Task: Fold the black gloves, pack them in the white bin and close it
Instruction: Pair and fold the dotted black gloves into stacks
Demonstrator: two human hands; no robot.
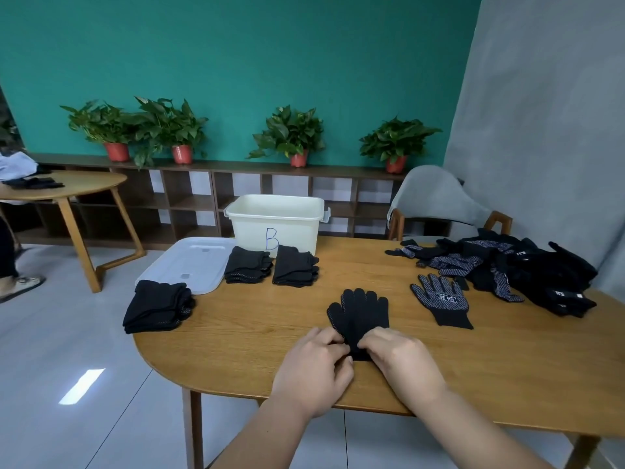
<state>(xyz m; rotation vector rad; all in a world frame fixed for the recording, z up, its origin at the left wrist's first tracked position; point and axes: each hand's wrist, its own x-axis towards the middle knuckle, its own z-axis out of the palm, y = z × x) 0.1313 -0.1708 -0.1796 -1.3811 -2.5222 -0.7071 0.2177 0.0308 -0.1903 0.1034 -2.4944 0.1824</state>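
Black glove (360,313) lies flat, cuff hidden beneath left hand (313,370) and right hand (404,362), both hands pinching it.

The wooden table (507,367) has a rounded left end and straight near and far edges. At the middle of the far edge stands the white bin (294,218), open, marked with a blue B. Its lid (189,262) lies flat just left of it, jutting past the far-left curve. Two folded stacks (248,264) (295,267) of black gloves sit side by side just in front of the bin. A third stack (155,306) overhangs the left end, touching the lid. One flat glove (360,313) lies near the middle of the near edge, fingers pointing away. To its right lies a dotted glove (441,301), and an unfolded heap (527,272) covers the far-right part.
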